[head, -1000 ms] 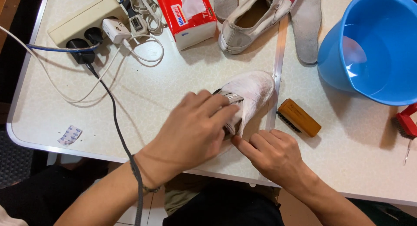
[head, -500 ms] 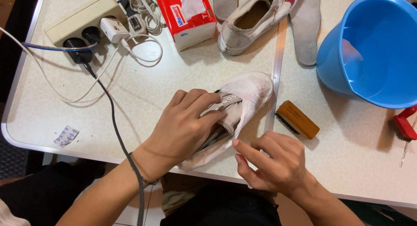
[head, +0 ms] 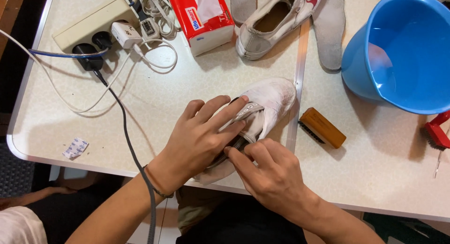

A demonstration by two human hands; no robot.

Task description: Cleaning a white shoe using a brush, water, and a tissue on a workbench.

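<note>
A white canvas shoe [head: 269, 99] lies on the pale table [head: 154, 108], toe pointing up and right, heel over the near edge. My left hand [head: 201, 136] rests flat on its upper and holds it down, fingers across the eyelets. My right hand [head: 272, 176] is at the shoe's opening, fingertips pressed into it beside my left fingers. The shoe's heel is hidden under both hands.
A wooden brush [head: 322, 127] lies right of the shoe. A blue bucket of water [head: 403, 52] stands at the far right, a second shoe [head: 276, 19] and grey insoles [head: 328, 33] behind. A tissue pack [head: 201, 16], power strip [head: 89, 26] and cables sit at the back left.
My right hand has moved up from the table edge to the shoe's opening. My left hand has shifted slightly on the upper; the shoe stays in place.
</note>
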